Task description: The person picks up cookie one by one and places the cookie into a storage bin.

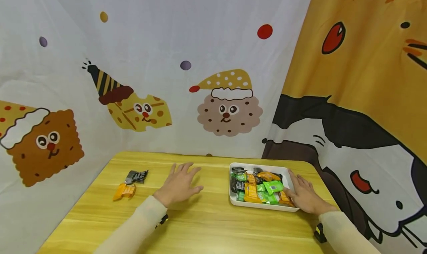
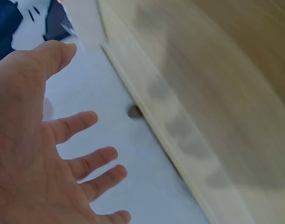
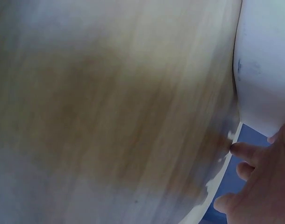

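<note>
In the head view a white tray (image 1: 263,205) of wrapped candies (image 1: 274,187) in green, orange and black stands on the right part of the table. My right hand (image 1: 305,194) grips its right side, thumb over the inside and fingers along the outer wall. In the right wrist view several of those fingers (image 3: 247,151) show beside the tray's white wall (image 3: 261,70). Over the middle of the table hovers my left hand (image 1: 178,183), fingers spread and nothing in it. The left wrist view shows its palm (image 2: 21,154) with thumb and fingers apart.
Left of my left hand lie a black-wrapped candy (image 1: 136,176) and an orange-wrapped candy (image 1: 124,191) on the wooden table (image 1: 213,228). Behind the table's far edge hangs a white cloth (image 1: 186,135) printed with cartoon snacks; an orange printed cloth (image 1: 367,79) hangs on the right.
</note>
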Demonstrator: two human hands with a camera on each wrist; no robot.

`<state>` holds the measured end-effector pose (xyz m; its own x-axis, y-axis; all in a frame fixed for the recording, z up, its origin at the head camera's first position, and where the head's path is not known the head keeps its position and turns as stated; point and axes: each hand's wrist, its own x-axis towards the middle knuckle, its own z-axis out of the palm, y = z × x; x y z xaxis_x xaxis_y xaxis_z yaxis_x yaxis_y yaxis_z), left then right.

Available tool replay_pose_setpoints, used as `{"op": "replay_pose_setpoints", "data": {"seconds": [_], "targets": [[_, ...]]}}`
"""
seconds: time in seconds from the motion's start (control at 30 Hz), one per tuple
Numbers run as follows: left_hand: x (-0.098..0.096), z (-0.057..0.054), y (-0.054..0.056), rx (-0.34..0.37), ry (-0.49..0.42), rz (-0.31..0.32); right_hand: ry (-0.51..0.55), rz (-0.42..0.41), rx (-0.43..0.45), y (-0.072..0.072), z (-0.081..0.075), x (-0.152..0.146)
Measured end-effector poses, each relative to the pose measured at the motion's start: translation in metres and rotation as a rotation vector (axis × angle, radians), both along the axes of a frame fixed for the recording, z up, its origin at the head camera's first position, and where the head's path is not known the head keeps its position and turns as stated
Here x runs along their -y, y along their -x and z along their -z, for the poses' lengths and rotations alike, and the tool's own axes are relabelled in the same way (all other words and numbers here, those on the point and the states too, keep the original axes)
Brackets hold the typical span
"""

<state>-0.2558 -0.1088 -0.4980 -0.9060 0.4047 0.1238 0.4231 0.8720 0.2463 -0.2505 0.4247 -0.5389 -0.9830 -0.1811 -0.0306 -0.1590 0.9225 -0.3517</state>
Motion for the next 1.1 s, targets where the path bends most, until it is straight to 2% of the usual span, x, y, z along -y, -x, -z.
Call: {"op": "replay_pose_setpoints", "data": {"seconds": [0.27, 0.5, 0.67, 0.87, 1.0, 1.1], "targets": [[0.07, 0.004, 0.0, 0.044, 0.02, -0.135, -0.011, 0.01, 0.007, 0.0, 0.0, 0.001], [0.114, 0.006, -0.003, 0.078, 0.011, -0.23, -0.013, 0.009, -0.01, 0.001, 0.001, 0.0], [0.136, 0.005, -0.006, 0.128, 0.006, -0.311, -0.001, -0.003, -0.02, 0.001, 0.0, 0.0], [0.155, 0.0, -0.008, 0.247, -0.005, -0.402, 0.004, -0.009, -0.027, 0.0, 0.001, 0.001], [0.162, 0.001, -0.007, 0.289, 0.002, -0.426, -0.001, -0.005, -0.026, 0.0, 0.001, 0.001], [0.163, 0.002, -0.006, 0.288, 0.003, -0.426, -0.002, -0.001, -0.026, 0.0, 0.0, 0.001]]}}
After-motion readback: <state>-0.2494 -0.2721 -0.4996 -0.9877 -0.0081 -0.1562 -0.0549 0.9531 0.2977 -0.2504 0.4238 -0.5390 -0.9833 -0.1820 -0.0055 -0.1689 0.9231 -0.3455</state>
